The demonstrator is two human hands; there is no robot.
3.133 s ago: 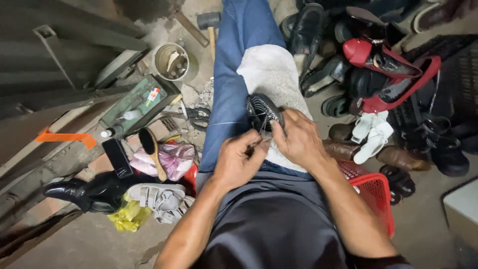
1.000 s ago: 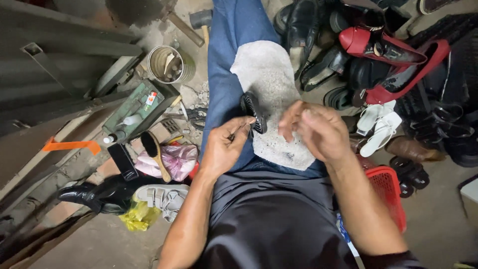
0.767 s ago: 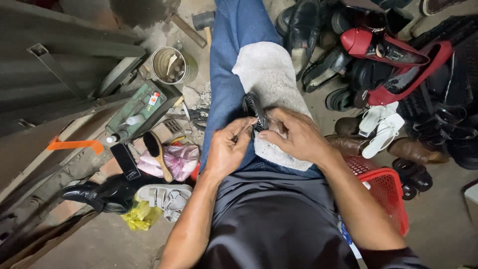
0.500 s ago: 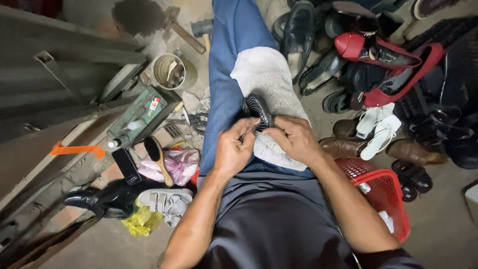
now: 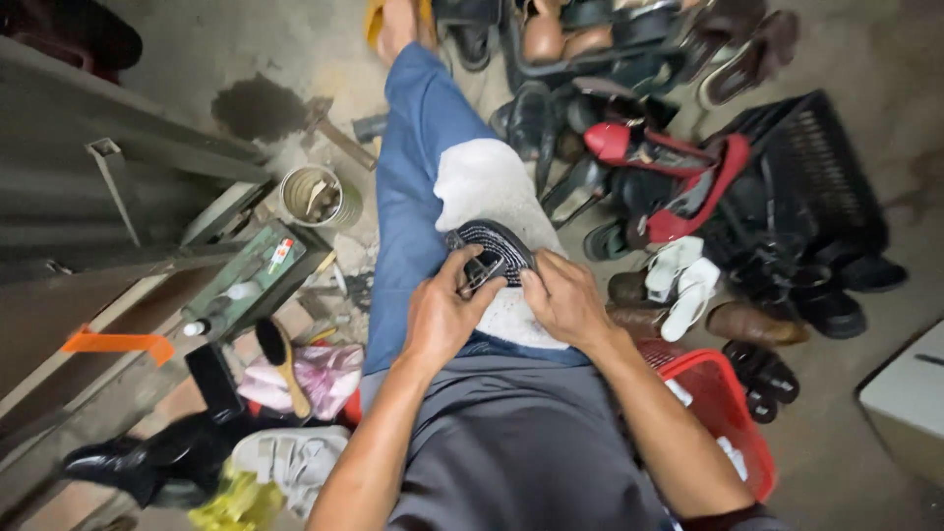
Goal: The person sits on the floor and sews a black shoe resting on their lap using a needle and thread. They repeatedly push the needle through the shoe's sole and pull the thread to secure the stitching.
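We hold a black sandal (image 5: 489,253) on a white cloth (image 5: 482,192) spread over our blue-trousered thigh (image 5: 413,147), at the middle of the view. Our left hand (image 5: 444,317) closes on the sandal's near edge at its 7 o'clock, thumb and fingers pinching the strap. Our right hand (image 5: 564,300) sits at the sandal's 4 o'clock, fingertips pressed to its side; we cannot tell whether it grips the sandal or only steadies it.

At 10 o'clock from the sandal a round tin (image 5: 315,197) stands on the floor, and just below it a green tray (image 5: 258,278) holds small tubes. At 8 o'clock a brush (image 5: 280,362) lies over a pink bag (image 5: 320,374), with a black shoe (image 5: 147,457) and a white sandal (image 5: 290,457) farther out. At 2 o'clock a heap of footwear includes red heeled shoes (image 5: 669,172) and white slippers (image 5: 683,280). A red basket (image 5: 723,408) sits at 5 o'clock, beside our right forearm.
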